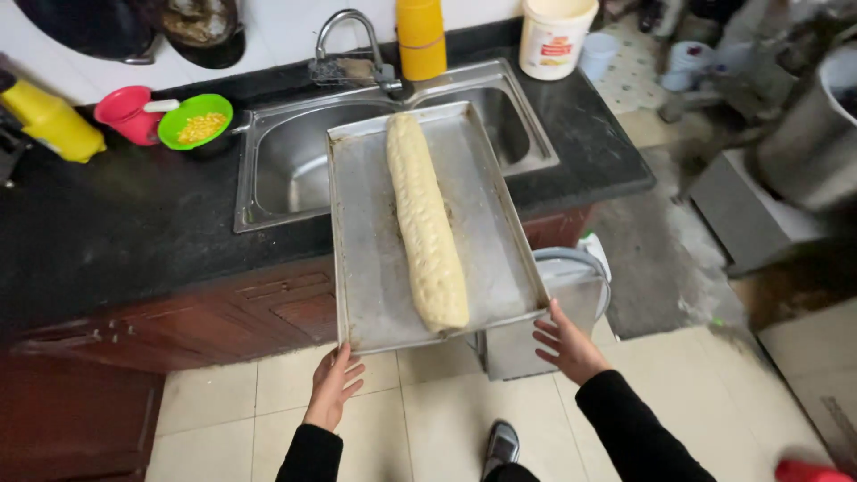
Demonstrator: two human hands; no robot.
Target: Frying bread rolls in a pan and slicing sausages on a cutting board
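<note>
A long roll of pale dough (pixel 427 223) lies lengthwise on a large metal tray (pixel 366 232). The tray's far end rests over the sink (pixel 286 165). Its near end sticks out past the black counter (pixel 116 223), over the floor. My left hand (pixel 335 384) is at the tray's near left corner with its fingers apart, the fingertips just below the rim. At the near right corner my right hand (pixel 567 344) is spread open, fingertips touching or almost touching the tray's edge. Neither hand is closed around the tray.
A faucet (pixel 348 36), a yellow container (pixel 421 36) and a white bucket (pixel 553 36) stand behind the sink. A green bowl of corn (pixel 195 120), a pink cup (pixel 129 114) and a yellow bottle (pixel 54 120) sit left. A metal bin (pixel 562 295) stands under the tray; a big pot (pixel 812 143) is right.
</note>
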